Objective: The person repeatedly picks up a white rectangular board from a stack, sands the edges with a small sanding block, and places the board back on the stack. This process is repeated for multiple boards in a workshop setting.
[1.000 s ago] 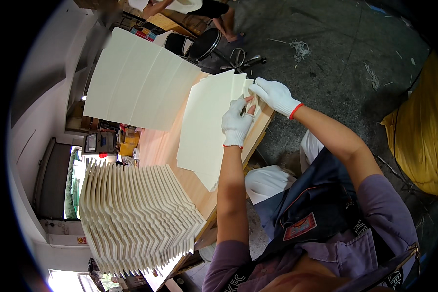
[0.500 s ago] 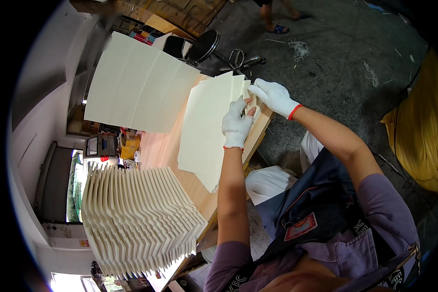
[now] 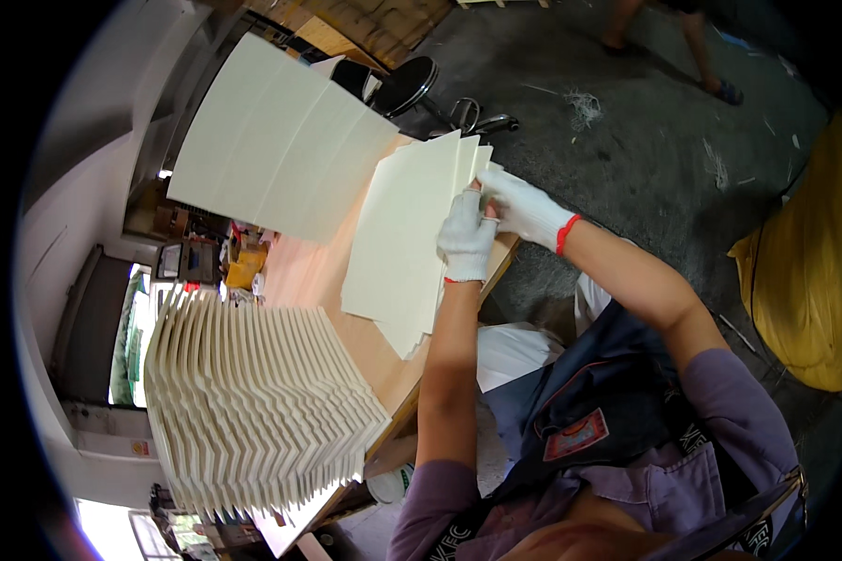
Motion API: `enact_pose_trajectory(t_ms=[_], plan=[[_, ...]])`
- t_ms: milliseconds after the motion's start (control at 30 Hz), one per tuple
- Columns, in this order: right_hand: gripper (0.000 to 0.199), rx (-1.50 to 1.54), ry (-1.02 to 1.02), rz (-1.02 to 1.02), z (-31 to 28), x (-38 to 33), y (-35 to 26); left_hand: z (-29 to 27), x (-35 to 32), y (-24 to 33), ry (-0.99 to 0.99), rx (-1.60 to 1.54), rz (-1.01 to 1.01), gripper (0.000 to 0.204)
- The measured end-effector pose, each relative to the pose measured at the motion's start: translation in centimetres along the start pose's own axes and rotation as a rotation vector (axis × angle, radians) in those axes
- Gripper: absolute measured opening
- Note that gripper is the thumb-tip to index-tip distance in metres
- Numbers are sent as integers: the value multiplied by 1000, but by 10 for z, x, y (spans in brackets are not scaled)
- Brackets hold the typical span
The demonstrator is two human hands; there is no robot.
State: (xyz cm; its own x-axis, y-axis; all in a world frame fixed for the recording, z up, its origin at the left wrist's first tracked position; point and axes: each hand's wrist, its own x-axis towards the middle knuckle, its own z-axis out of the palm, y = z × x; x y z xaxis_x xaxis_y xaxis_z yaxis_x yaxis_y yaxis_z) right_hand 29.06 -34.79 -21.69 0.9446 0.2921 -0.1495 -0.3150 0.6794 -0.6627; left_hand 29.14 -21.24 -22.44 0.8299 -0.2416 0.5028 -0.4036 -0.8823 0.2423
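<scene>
My two hands meet at the right-hand edge of a fanned pile of cream card sheets (image 3: 398, 229) on the wooden table. My left hand (image 3: 466, 238) wears a white knit glove that leaves the thumb and a fingertip bare; it lies over the edge of a card sheet, its fingers closed on it. Opposite it, my right hand (image 3: 526, 210), in a white glove with a red cuff, has its fingers curled at that same edge. Its fingertips are partly hidden behind the left hand and the card.
A tall stack of wavy, folded cream pieces (image 3: 262, 402) stands near left on the table (image 3: 355, 351). Large overlapping cream sheets (image 3: 271, 140) lie at the far left. Beyond the table are a black stool (image 3: 409, 84), a yellow cloth (image 3: 800, 262) and a walking person's legs (image 3: 697, 47).
My right hand has come down and closer to my left hand at the sheet edge. The view has shifted slightly. In the background the person has walked to the right.
</scene>
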Motion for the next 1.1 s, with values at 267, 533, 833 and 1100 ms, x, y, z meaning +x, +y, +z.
enact_pose_trajectory(t_ms=[267,533,833,1100], plan=[[38,63,-117,185,10,17,52,-39,-158,-36,291,-1183,-577,32],[42,-162,-18,186,22,-15,20,-84,-190,-38,217,-2174,-1184,49],[46,-364,41,262,-49,-127,-35,-96,-210,-7,213,-1881,-1204,56],[48,-254,-75,128,-69,-149,-2,-180,-205,32,166,-1013,-747,50]])
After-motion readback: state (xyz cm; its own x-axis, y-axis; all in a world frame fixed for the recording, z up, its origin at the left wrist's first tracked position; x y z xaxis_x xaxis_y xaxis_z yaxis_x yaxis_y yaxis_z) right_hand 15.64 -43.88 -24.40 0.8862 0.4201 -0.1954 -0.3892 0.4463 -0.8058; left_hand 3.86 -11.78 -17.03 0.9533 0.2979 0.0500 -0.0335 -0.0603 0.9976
